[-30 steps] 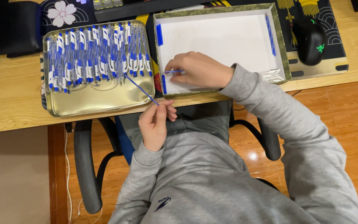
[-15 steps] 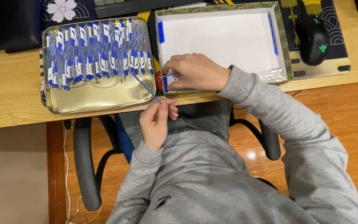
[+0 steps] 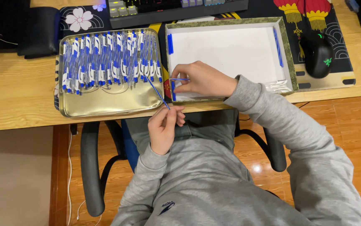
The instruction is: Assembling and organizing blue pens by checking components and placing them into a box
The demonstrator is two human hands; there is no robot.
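My left hand (image 3: 165, 127) sits at the desk's front edge and pinches a thin blue pen refill (image 3: 156, 91) that slants up toward the gold metal tray (image 3: 105, 104). That tray carries several blue-and-white pens (image 3: 105, 60) laid in a row. My right hand (image 3: 203, 79) rests inside the white box (image 3: 230, 50) at its lower left corner, fingers closed on a small blue pen part (image 3: 179, 79). More blue pieces (image 3: 170, 43) lie along the box's left wall, and thin blue refills (image 3: 277, 47) lie by its right wall.
A black keyboard (image 3: 176, 6) lies behind the tray and box. A black mouse (image 3: 317, 54) sits on a patterned desk mat at the right. A dark object (image 3: 36, 31) lies at the far left of the wooden desk (image 3: 17, 96). Chair armrests (image 3: 90, 167) flank my lap.
My right hand has shifted slightly within the box's lower left corner, holding the small blue part. My left hand stays at the desk edge with the refill.
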